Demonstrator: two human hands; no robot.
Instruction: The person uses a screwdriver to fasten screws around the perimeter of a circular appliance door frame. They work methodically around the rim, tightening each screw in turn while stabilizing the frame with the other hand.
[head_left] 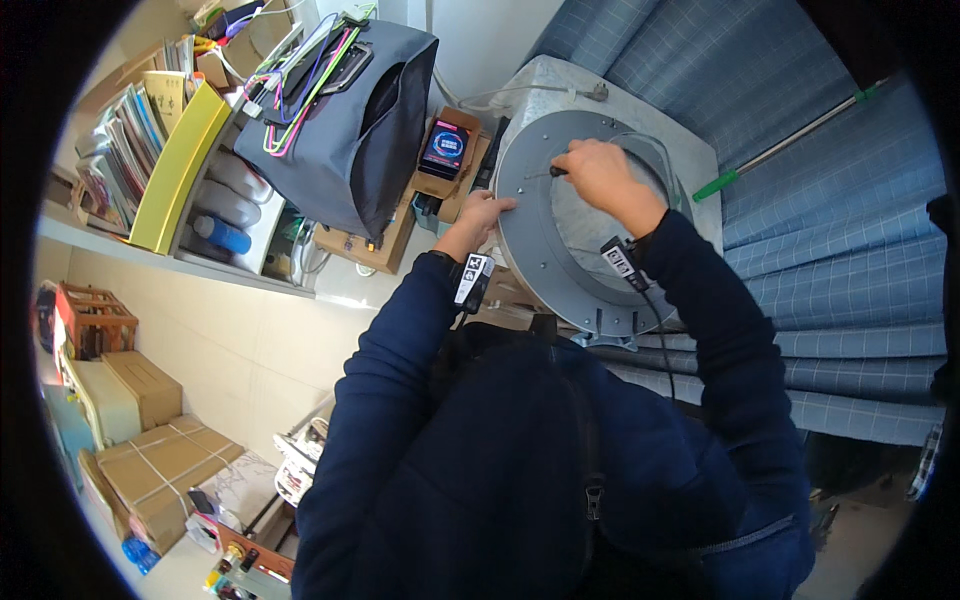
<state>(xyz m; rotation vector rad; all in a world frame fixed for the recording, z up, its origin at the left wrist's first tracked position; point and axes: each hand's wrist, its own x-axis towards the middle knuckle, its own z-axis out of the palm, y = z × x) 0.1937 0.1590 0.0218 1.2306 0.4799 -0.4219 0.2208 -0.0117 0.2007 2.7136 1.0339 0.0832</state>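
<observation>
A large grey ring-shaped door (pixel 527 228), like a washing machine door, lies flat with small screws dotted around its frame. A clear panel or bowl (pixel 583 232) fills its middle, and a hinge-like bracket (pixel 604 341) sits on the edge nearest me. My right hand (pixel 600 172) is closed around the black handle of a screwdriver (pixel 558 171). The thin shaft points left onto the upper left part of the frame; whether the tip sits in a screw is too small to tell. My left hand (pixel 484 216) grips the door's left rim, thumb on top, other fingers partly hidden.
A pale cover (pixel 540 80) lies beneath the door, with a cable and plug (pixel 598 91) on it. Blue checked curtains (pixel 830 250) and a green-handled pole (pixel 716 186) stand right. Left are a dark fabric bin (pixel 320 130), a small open box (pixel 445 150) and shelves of books (pixel 130 140).
</observation>
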